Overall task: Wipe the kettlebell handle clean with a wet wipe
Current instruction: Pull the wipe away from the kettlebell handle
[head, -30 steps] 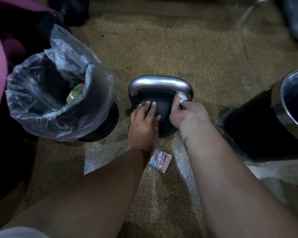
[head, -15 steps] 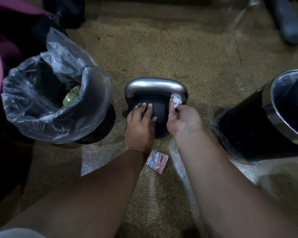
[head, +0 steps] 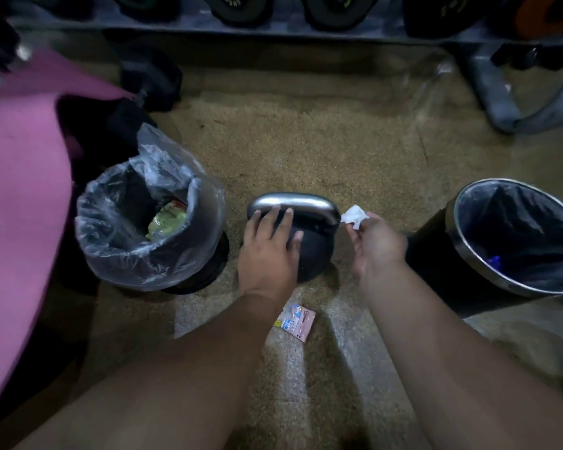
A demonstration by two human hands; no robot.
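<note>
On speckled floor, kettlebell between two bins, rack behind

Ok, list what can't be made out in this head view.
- Black kettlebell body: largely covered by the left hand.
- Small pink sachet on the floor: print too small to read, one corner behind the left forearm.
- Steel-rimmed black bin: cut by the right edge.
- Crumpled white wet wipe in the right hand: dirt not discernible.
- Rack items at top: blurred.
</note>
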